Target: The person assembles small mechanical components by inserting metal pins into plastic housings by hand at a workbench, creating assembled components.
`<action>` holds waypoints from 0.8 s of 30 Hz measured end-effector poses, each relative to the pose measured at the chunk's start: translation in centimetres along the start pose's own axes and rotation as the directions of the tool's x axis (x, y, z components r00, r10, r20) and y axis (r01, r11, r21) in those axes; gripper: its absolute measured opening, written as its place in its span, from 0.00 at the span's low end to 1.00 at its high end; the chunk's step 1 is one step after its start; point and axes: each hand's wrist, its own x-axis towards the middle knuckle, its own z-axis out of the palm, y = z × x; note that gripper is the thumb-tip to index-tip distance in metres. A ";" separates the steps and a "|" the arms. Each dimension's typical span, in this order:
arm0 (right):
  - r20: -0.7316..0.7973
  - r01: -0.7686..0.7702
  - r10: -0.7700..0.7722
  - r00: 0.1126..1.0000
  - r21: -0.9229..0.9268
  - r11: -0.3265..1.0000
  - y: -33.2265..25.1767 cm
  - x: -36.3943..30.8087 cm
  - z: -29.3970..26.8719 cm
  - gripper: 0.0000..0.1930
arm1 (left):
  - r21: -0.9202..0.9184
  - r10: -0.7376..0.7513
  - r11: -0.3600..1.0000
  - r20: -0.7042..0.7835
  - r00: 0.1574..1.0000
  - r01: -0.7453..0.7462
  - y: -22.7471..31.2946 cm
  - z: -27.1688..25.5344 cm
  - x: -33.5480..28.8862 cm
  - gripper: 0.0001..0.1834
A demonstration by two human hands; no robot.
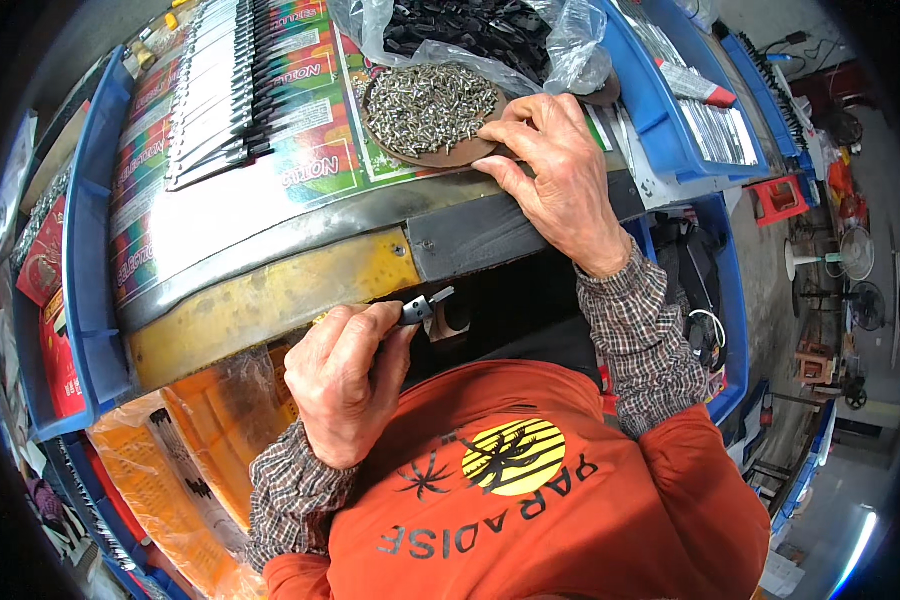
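Bench (pixel 215 222) w/ brown tray (pixel 462 157) near edge; R hand (pixel 562 165) at tray's rim, can't tell if pinching anything; L hand (pixel 342 372) grips dk metal-tipped part (pixel 416 310) by bench front; tiny metal pins (pixel 432 108) heaped in tray. Prob. pin-picking step, calls for fine pinch.

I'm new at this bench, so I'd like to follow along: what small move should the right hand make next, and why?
Probably pinch one pin: the right hand has its fingertips at the rim of the brown dish, right beside the heaped pins, while the left hand holds a small part away from the dish.
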 end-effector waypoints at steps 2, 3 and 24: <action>0.006 -0.007 0.006 1.000 0.021 1.000 0.0 0.0 0.0 0.13 | -0.006 0.041 0.999 -0.014 0.999 -0.041 -0.1 0.2 0.0 0.12; 0.013 0.019 -0.020 1.000 0.030 0.999 0.2 0.2 0.0 0.12 | -0.005 0.039 0.999 -0.014 0.999 -0.039 -0.1 0.2 0.0 0.12; 0.186 -0.067 -0.042 0.982 0.544 0.836 -3.6 -1.0 -1.7 0.06 | -0.030 0.019 0.999 0.011 1.000 -0.018 0.5 0.4 -0.6 0.12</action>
